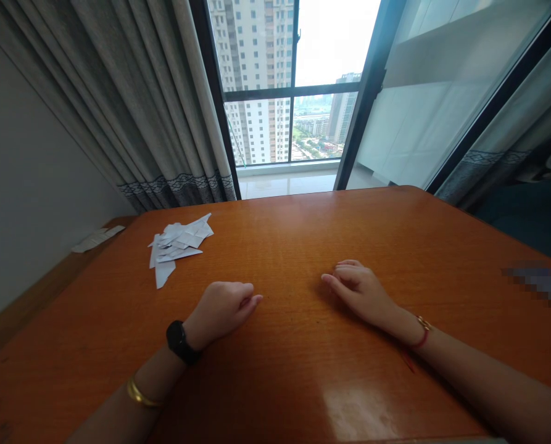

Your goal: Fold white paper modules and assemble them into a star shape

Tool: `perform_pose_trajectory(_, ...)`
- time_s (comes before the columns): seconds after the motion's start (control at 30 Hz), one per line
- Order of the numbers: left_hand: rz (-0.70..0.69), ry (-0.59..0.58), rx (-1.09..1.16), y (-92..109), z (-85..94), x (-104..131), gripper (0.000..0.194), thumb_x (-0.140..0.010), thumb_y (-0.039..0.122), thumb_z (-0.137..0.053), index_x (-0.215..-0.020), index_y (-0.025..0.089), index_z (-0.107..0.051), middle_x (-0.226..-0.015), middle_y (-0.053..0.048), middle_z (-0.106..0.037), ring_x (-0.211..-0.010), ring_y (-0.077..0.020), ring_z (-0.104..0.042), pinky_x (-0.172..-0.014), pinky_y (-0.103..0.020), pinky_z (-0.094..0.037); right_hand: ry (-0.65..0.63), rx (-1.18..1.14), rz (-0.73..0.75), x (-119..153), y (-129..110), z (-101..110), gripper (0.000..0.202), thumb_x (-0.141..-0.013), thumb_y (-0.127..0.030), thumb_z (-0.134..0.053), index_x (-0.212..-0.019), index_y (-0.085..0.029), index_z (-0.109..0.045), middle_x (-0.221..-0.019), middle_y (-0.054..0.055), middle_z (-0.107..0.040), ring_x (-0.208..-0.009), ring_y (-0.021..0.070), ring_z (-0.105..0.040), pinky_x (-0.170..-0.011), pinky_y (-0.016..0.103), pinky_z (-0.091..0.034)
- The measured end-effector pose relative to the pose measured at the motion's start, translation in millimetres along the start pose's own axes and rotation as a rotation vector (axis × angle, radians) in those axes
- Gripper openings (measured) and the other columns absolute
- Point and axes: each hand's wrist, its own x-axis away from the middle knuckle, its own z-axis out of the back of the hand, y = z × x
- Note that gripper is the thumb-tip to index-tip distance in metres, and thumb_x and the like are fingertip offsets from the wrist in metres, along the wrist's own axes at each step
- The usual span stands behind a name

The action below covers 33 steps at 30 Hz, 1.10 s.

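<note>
While white paper pieces [180, 240] lie heaped beyond our left hand [222, 311] | it and our right hand [361, 293] curl into loose fists | grey curtain [164, 105], window [293, 92] behind wooden table [275, 246]

Head view faces forward, down over the table [279, 246], seemingly close.

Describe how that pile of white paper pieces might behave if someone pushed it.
The paper pile would probably slide apart, since its pieces overlap loosely. They look thin, so likely light and easily bent. Rolling seems unlikely: they lie fairly flat on the table.
</note>
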Motion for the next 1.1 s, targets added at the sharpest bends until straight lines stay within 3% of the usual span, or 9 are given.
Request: perform_pose_trajectory(1.1,-0.017,0.015,-0.003,0.6,1.0,-0.2,0.037,-0.093,0.039,-0.041,-0.062,0.019,-0.043,-0.057,0.000,-0.052,-0.052,-0.0125,-0.044,-0.053,-0.028,-0.018,-0.005,0.036,0.010,-1.7,-1.9,2.1,0.047,-0.093,-0.036,-0.045,-0.052,-0.020,-0.029,-0.049,-0.005,-0.034,-0.051,0.0112,-0.037,-0.068,0.029,-0.036)
